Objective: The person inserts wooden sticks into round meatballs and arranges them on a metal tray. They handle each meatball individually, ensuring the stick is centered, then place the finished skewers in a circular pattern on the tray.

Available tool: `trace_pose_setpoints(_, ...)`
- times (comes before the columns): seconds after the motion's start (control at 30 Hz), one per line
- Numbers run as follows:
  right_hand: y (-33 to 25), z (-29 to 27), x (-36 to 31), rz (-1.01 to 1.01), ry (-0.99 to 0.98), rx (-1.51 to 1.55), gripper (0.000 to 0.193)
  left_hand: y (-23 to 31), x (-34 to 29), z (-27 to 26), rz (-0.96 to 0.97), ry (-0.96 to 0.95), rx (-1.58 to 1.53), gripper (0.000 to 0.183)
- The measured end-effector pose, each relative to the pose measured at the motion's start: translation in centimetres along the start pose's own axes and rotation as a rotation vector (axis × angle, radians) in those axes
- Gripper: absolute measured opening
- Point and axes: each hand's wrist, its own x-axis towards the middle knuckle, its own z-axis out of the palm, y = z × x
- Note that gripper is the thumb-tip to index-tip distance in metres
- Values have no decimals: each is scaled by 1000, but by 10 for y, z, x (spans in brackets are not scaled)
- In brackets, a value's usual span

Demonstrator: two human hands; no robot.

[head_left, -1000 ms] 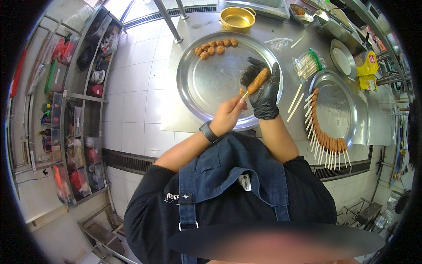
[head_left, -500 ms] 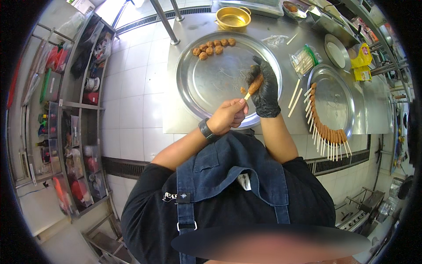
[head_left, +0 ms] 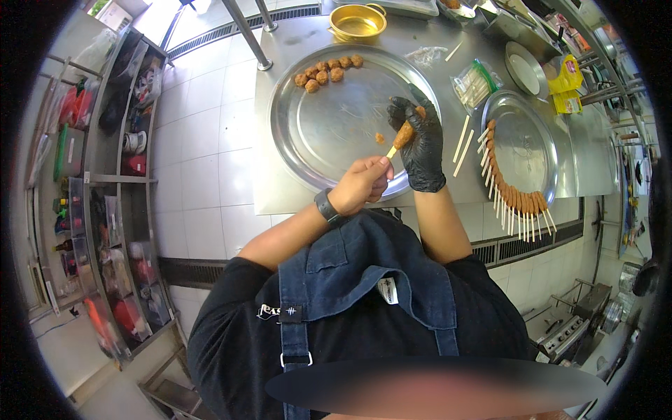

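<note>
Bare and closed, my left hand (head_left: 362, 185) pinches the lower end of a flat wooden stick (head_left: 392, 152). Brown minced meat coats the stick's upper part, making a meat skewer (head_left: 403, 134) that tilts up to the right. My right hand (head_left: 424, 152), in a black glove, curls around the meat, with thumb and fingers on either side; part of the meat is hidden by them. Both hands are over the near right side of a large round metal tray (head_left: 288, 133). A small meat scrap (head_left: 379, 138) lies on it, and several meatballs (head_left: 322, 75) sit at its far left.
Right of the big tray, an oval metal tray (head_left: 526, 126) carries a curved row of finished-looking meat skewers (head_left: 514, 199). Loose sticks (head_left: 462, 143) and a bag of sticks (head_left: 476, 85) lie between the trays. A gold pot (head_left: 358, 24) and a white bowl (head_left: 526, 70) stand farther back.
My right hand's gloved fingers have shifted around the meat and now cover more of its middle. My left hand keeps its pinch on the stick. The whole view has shifted slightly.
</note>
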Motion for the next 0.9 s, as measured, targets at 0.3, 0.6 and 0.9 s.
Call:
trace_pose_setpoints(0.3, 4, -6, -15, 59, -16, -110, 56, 0, 9, -3, 0, -23, -17, 31)
trace_pose_setpoints(0.6, 4, -11, -6, -93, -25, -127, 55, 2, 15, -3, 31, -61, -36, 30)
trace_pose_setpoints(0.9, -9, -8, 3, 113, 12, 441, 71, -4, 16, -1, 355, 163, 697, 26)
